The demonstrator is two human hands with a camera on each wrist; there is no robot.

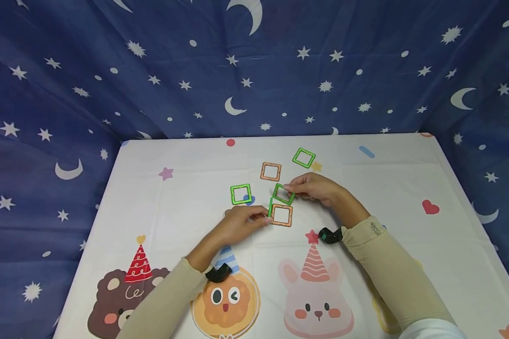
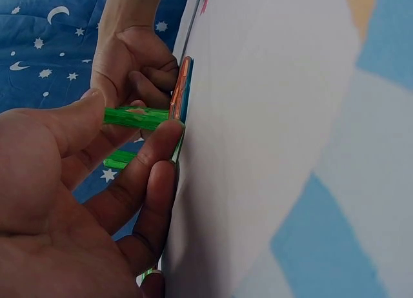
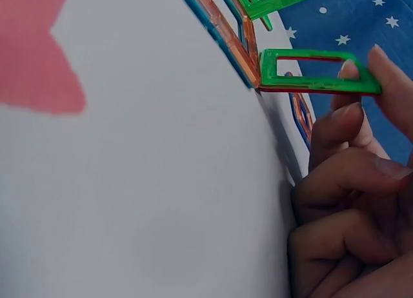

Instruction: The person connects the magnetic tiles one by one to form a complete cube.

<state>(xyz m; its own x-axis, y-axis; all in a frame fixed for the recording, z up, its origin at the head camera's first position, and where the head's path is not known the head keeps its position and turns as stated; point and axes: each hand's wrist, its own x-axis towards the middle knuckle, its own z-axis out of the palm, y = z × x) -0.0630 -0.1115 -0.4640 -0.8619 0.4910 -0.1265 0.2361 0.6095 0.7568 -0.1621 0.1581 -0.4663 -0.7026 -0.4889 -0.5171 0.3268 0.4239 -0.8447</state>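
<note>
An orange square magnetic tile (image 1: 281, 225) lies flat on the table between the hands. Along its left edge a green square magnetic tile (image 1: 270, 207) stands upright. My left hand (image 1: 247, 223) pinches that upright tile between thumb and finger, as the left wrist view shows. Beyond the orange tile, my right hand (image 1: 314, 188) holds a second green square tile (image 3: 316, 86) by its far side, between thumb and index finger. The held tile's near edge meets the orange tile's edge, and it stands raised off the table. The right hand's other fingers are curled beneath it.
Another green tile (image 1: 232, 195) lies left of the work. Farther back lie a second orange tile (image 1: 271, 164) and one more green tile (image 1: 307, 151). A white printed cloth (image 1: 407, 263) covers the table; a blue starry curtain (image 1: 280, 66) hangs behind and at the sides.
</note>
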